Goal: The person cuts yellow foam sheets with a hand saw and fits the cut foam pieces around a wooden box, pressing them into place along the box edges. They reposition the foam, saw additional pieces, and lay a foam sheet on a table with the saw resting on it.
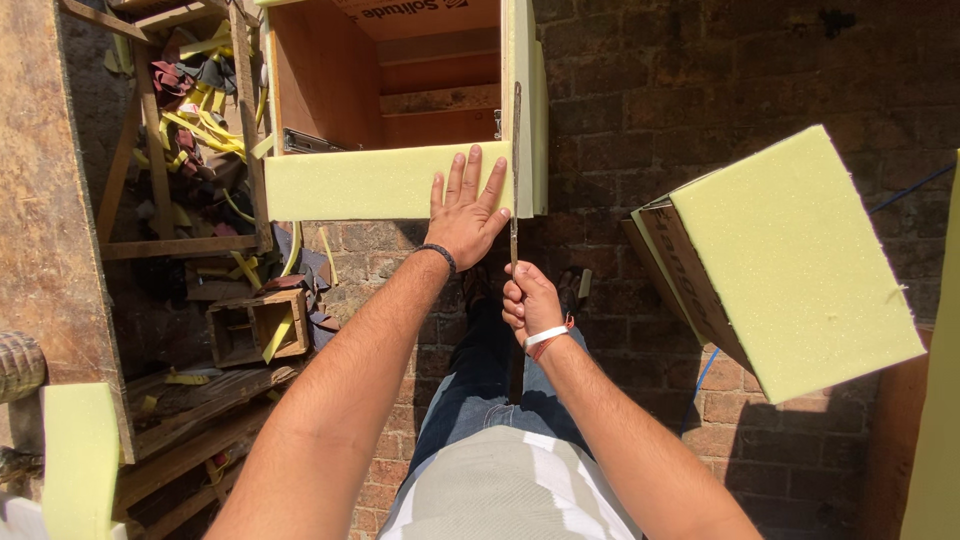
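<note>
The open wooden box frame (330,75) already carries a pale yellow foam strip (345,182) across its front edge and a second foam piece on its right side. The left hand (465,215) lies spread flat on the strip's right end; the right hand (530,300), just below that end, is closed round the handle of one long thin blade (515,150), which runs up the strip's right edge, so trimming looks unfinished. Right of the frame stands one foam-covered box (790,260).
</note>
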